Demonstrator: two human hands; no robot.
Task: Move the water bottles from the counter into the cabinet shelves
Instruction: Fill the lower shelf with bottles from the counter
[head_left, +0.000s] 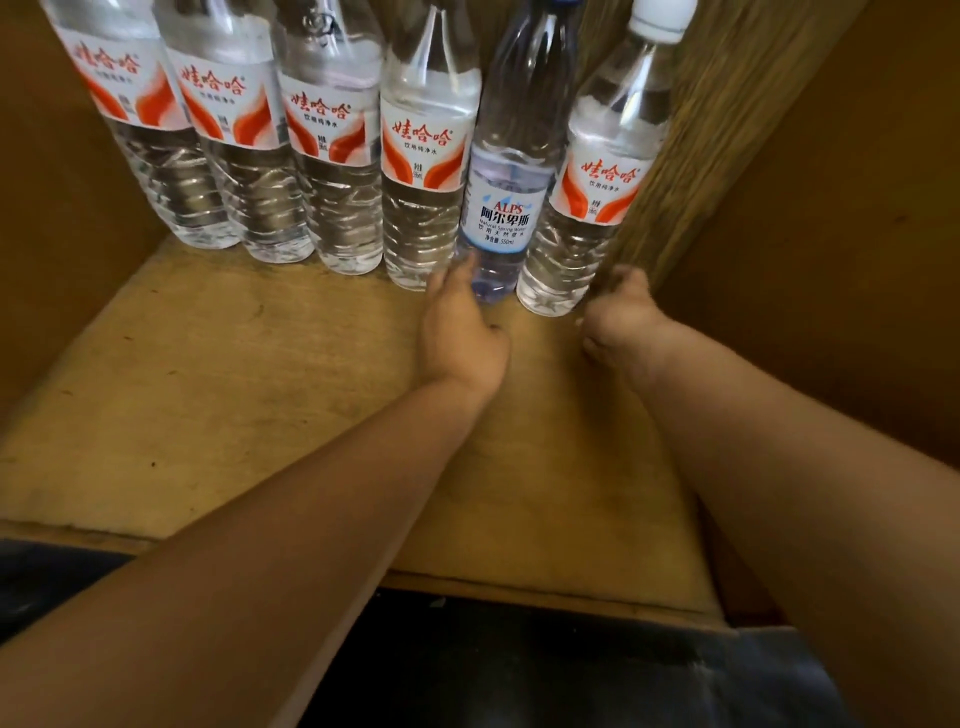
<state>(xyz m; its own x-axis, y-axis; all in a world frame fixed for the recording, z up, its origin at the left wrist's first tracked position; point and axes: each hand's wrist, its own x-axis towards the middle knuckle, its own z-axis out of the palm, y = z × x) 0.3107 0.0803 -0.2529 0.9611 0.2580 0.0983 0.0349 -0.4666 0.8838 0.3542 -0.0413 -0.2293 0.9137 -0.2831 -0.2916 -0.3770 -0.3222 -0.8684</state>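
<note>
Worn yellowish wood forms the cabinet shelf (218, 395), with brown side walls left and right. Six water bottles stand upright in a row along the back, close together: five with red-and-white labels (427, 150) and one blue-labelled bottle (506, 208) second from the right. The left hand (457, 332) reaches to the base of the blue-labelled bottle, fingers curled around its bottom. The right hand (618, 322) sits at the base of the rightmost bottle (587, 208), fingers curled against its far side, next to the grained wooden wall (727, 130).
</note>
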